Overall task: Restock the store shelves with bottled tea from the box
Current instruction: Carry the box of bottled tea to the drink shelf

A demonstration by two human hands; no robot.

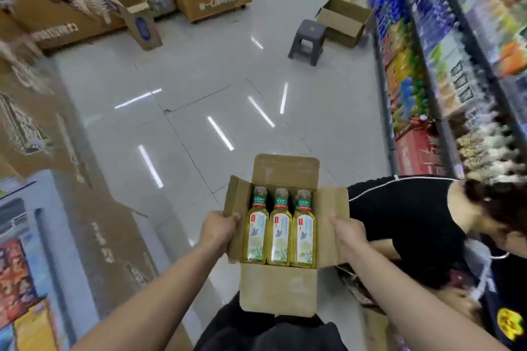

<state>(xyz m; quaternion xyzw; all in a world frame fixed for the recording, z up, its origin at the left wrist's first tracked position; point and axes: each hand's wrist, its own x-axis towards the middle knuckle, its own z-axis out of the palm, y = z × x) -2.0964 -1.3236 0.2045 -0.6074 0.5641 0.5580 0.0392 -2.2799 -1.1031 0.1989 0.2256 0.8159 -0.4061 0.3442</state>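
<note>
Carrying open box of tea bottles, mid-aisle.
Your left hand and right hand grip its side flaps, fingers curled round them; keep it level, set down near right shelves.

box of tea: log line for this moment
box: open, held | tea bottles: three showing inside | left hand: grips left side | right hand: grips right side

single view only: head-worn wide-angle, pitched forward and steeply down over the aisle floor; left hand, right hand and box close in at bottom centre, shelves up the right edge, stacked cartons left, edges smeared
</note>
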